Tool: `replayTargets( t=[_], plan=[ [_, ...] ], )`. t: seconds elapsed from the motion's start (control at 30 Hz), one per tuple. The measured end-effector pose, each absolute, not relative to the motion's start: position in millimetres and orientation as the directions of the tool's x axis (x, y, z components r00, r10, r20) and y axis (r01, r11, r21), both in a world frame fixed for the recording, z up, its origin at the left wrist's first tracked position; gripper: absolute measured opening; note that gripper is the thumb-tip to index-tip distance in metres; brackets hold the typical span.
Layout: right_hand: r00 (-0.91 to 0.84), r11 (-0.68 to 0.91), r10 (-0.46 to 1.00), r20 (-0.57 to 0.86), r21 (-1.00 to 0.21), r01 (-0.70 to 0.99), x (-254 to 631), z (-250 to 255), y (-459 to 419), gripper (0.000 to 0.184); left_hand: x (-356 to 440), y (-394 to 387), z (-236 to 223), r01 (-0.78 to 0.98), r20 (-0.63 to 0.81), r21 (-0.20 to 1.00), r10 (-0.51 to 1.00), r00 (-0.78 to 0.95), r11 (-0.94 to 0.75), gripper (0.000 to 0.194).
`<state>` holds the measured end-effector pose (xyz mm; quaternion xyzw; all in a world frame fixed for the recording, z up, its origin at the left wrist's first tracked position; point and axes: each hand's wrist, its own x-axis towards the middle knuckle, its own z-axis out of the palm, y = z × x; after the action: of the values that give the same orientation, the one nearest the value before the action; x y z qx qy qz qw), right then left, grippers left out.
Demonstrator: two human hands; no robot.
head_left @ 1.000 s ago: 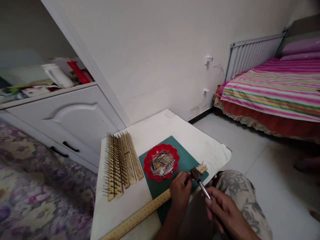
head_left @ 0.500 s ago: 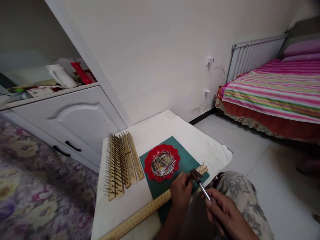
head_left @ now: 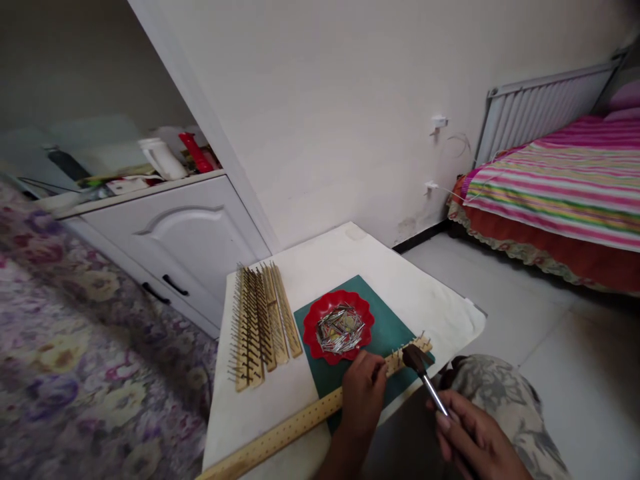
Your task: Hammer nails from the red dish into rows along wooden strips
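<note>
A long wooden strip (head_left: 300,420) with rows of small holes lies across the front of the table and over a green cutting mat (head_left: 363,290). Nails (head_left: 423,339) stand up from its right end. My left hand (head_left: 361,393) rests over the strip, thumb and fingertips pinched together; whatever is between them is too small to make out. My right hand (head_left: 470,430) grips a hammer (head_left: 434,393), whose dark head is just above the strip, right of my left fingertips. A red scalloped bowl (head_left: 311,320) full of loose nails sits on the mat, beyond my left hand.
Several nail-studded wooden strips (head_left: 257,333) lie side by side on the left of the white-covered table (head_left: 320,257). Behind stands a white cabinet (head_left: 190,247) with bottles on its ledge. A bed (head_left: 560,180) is at the right, and a floral cloth (head_left: 95,333) hangs at the left.
The hammer head has moved away from my left fingertips, uncovering more of the nailed strip. My left hand has shifted slightly left relative to the bowl. The whole view has turned a little left.
</note>
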<state>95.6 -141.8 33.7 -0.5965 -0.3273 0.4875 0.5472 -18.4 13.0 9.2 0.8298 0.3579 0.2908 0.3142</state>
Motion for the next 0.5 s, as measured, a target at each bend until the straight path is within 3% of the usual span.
replayTargets(
  t=[0.2,0.37,0.5],
  plan=[
    [0.312,-0.207,0.919,-0.239,-0.969,-0.133,98,32,-143,0.041,-52,59,39,0.535,0.292,0.645,0.822,0.488,-0.546,0.014],
    [0.314,-0.196,0.922,-0.226,-0.973,-0.125,99,31,-143,0.039,-52,92,41,0.713,0.066,0.413,0.799,0.598,-0.567,0.015],
    [0.329,-0.189,0.918,-0.223,-0.973,-0.133,99,31,-142,0.04,-38,100,32,0.78,-0.015,0.343,0.827,0.562,-0.524,0.013]
  ],
)
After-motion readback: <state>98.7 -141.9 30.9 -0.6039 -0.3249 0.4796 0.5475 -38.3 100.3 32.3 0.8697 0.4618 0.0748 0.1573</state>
